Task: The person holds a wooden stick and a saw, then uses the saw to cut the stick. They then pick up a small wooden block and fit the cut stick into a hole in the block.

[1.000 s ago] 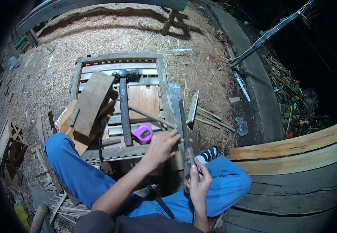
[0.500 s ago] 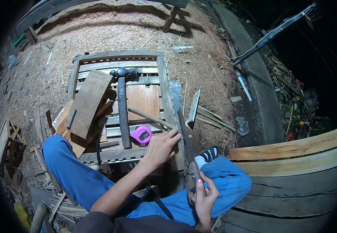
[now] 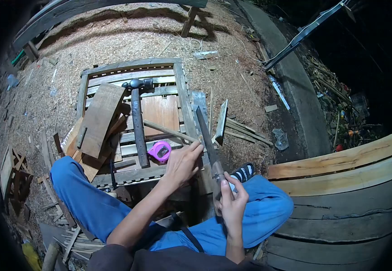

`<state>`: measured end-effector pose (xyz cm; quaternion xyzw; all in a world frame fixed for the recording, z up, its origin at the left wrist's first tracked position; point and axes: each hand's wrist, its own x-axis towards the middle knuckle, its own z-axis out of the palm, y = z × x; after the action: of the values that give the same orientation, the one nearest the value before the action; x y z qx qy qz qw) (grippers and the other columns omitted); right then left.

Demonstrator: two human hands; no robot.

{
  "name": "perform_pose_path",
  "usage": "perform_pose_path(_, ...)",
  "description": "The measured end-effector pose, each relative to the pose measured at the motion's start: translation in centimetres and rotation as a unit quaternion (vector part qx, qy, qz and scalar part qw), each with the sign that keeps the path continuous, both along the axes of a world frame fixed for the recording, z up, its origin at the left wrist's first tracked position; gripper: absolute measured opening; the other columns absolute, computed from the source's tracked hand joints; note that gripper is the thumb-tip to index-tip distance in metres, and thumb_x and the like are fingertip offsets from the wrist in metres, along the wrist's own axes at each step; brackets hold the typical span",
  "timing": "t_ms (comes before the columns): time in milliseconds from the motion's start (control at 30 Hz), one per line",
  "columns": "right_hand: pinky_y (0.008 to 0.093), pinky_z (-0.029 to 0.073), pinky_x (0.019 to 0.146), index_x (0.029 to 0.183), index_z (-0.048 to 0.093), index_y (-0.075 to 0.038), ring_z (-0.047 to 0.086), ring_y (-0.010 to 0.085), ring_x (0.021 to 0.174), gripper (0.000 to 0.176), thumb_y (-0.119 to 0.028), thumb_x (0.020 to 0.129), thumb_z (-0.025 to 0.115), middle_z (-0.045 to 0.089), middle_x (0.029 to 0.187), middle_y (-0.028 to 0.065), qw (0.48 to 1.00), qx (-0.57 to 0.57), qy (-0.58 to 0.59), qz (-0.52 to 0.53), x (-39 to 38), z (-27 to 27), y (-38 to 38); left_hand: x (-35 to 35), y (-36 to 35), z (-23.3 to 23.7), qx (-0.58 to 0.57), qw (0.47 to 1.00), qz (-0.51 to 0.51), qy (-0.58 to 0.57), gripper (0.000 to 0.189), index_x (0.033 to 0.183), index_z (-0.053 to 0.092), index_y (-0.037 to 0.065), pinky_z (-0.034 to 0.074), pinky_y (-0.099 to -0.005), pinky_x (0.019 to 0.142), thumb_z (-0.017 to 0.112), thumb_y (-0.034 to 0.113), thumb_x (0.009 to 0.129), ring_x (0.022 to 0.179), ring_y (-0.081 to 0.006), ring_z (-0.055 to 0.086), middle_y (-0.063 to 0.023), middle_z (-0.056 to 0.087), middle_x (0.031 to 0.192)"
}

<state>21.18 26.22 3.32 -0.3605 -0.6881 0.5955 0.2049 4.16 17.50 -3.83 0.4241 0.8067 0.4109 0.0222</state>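
My left hand (image 3: 183, 161) is closed on the near end of a thin wooden stick (image 3: 166, 129), which slants over the slatted wooden frame (image 3: 182, 92). My right hand (image 3: 232, 198) grips the handle end of what looks like a hand saw (image 3: 207, 137); its teeth cannot be made out. The long, dark, tapering blade points away from me, just right of the stick's end. Close to my left hand lies a pink tape measure (image 3: 159, 151). Beside it, a hammer (image 3: 138, 122) with a dark handle rests on the slats.
A broad brown board (image 3: 101, 115) leans over other pieces on the frame's left. Behind the stick lies a flat reddish panel (image 3: 161, 113). Scrap strips (image 3: 245, 131) lie on the ground to the right. A plank bench (image 3: 340, 212) stands at the right, with long boards (image 3: 336, 167) on it.
The saw and my right hand have shifted forward and slightly left, bringing the blade alongside the stick's end. The view has turned a little. My left hand still holds the stick.
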Motion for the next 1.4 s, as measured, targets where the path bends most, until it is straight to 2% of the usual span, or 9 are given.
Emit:
perform_pose_path(167, 0.0231, 0.029, 0.041, 0.128, 0.065, 0.003, 0.042, 0.0023, 0.046, 0.027, -0.012, 0.105, 0.063, 0.058, 0.07, -0.0009, 1.0, -0.008, -0.024, -0.008, 5.6, 1.6, -1.4, -0.3, 0.1, -0.3, -0.009, 1.0, 0.005, -0.003, 0.054, 0.11, 0.053, 0.004, 0.054, -0.047, 0.077, 0.082, 0.003, 0.064, 0.098, -0.0376, 0.065, -0.0132, 0.058, 0.109)
perform_pose_path(233, 0.0207, 0.045, 0.057, 0.127, 0.067, 0.008, 0.057, 0.004, 0.071, 0.028, -0.01, 0.105, 0.063, 0.069, 0.102, 0.0063, 0.996, -0.018, -0.085, -0.016, 4.1, 4.2, -0.9, -0.1, 0.0, -0.3, -0.007, 1.0, -0.005, 0.002, 0.055, 0.111, 0.053, 0.005, 0.054, -0.0469, 0.078, 0.082, 0.003, 0.065, 0.099, -0.0373, 0.065, -0.0134, 0.059, 0.109)
perform_pose_path(433, 0.0216, 0.034, 0.046, 0.129, 0.066, 0.005, 0.047, 0.0027, 0.054, 0.029, -0.011, 0.105, 0.063, 0.064, 0.081, -0.0002, 0.997, -0.047, -0.06, -0.014, 5.0, 4.0, -0.9, -0.1, -0.1, -0.3, 0.0, 1.0, 0.005, 0.002, 0.044, 0.106, 0.053, 0.005, 0.053, -0.0474, 0.073, 0.078, 0.003, 0.069, 0.094, -0.0376, 0.066, -0.0127, 0.058, 0.106)
perform_pose_path(500, 0.0236, 0.026, 0.042, 0.13, 0.066, 0.001, 0.037, 0.0003, 0.047, 0.029, -0.013, 0.106, 0.062, 0.047, 0.064, -0.0065, 0.996, -0.068, -0.034, -0.036, 4.6, 3.1, -1.7, -0.1, 0.1, -0.3, -0.005, 1.0, -0.004, 0.001, 0.043, 0.105, 0.053, 0.005, 0.053, -0.0472, 0.073, 0.077, 0.003, 0.07, 0.093, -0.0374, 0.066, -0.0124, 0.058, 0.105)
perform_pose_path(900, 0.0232, 0.027, 0.041, 0.131, 0.065, 0.002, 0.036, 0.0007, 0.046, 0.029, -0.015, 0.107, 0.062, 0.049, 0.062, -0.0058, 0.998, -0.035, -0.029, -0.034, 3.6, 2.8, -1.9, -0.2, -0.1, -0.3, 0.01, 1.0, -0.003, 0.007, 0.047, 0.105, 0.053, 0.004, 0.054, -0.047, 0.074, 0.081, 0.004, 0.066, 0.095, -0.0379, 0.066, -0.0122, 0.059, 0.108)
perform_pose_path(967, 0.0215, 0.033, 0.045, 0.133, 0.064, 0.004, 0.049, 0.0026, 0.054, 0.034, -0.016, 0.106, 0.063, 0.059, 0.075, -0.0022, 0.994, -0.049, -0.096, -0.009, 3.1, 5.0, -0.6, -0.2, -0.2, -0.1, 0.003, 1.0, -0.004, 0.002, 0.049, 0.106, 0.054, 0.004, 0.054, -0.047, 0.075, 0.082, 0.004, 0.065, 0.095, -0.0379, 0.066, -0.0127, 0.059, 0.109)
perform_pose_path(1167, 0.0218, 0.032, 0.045, 0.134, 0.063, 0.004, 0.045, 0.0026, 0.052, 0.035, -0.017, 0.106, 0.063, 0.057, 0.07, -0.0031, 0.995, -0.048, -0.082, 0.009, 4.8, 3.8, -1.9, 0.2, -0.4, -0.1, -0.032, 0.999, -0.021, 0.01, 0.057, 0.112, 0.056, 0.005, 0.055, -0.047, 0.082, 0.085, 0.007, 0.064, 0.1, -0.0363, 0.066, -0.0127, 0.06, 0.111)
perform_pose_path(1367, 0.0209, 0.038, 0.048, 0.127, 0.067, 0.005, 0.053, 0.0029, 0.059, 0.03, -0.015, 0.105, 0.063, 0.066, 0.086, 0.0042, 0.995, -0.066, -0.062, -0.03, 2.2, 2.1, -0.7, 0.2, -0.1, -0.9, -0.035, 0.997, -0.023, 0.069, 0.058, 0.112, 0.057, 0.005, 0.055, -0.0459, 0.08, 0.087, 0.011, 0.062, 0.098, -0.0337, 0.067, -0.0106, 0.061, 0.111)
perform_pose_path(1400, 0.0206, 0.038, 0.049, 0.127, 0.067, 0.005, 0.054, 0.0026, 0.061, 0.03, -0.015, 0.105, 0.063, 0.067, 0.088, 0.0047, 0.998, 0.034, -0.042, -0.015, 0.8, 0.3, -0.5, 0.2, 0.2, -1.1, -0.034, 0.996, -0.026, 0.072, 0.058, 0.112, 0.057, 0.005, 0.055, -0.0459, 0.08, 0.087, 0.011, 0.062, 0.098, -0.0337, 0.067, -0.0106, 0.061, 0.111)
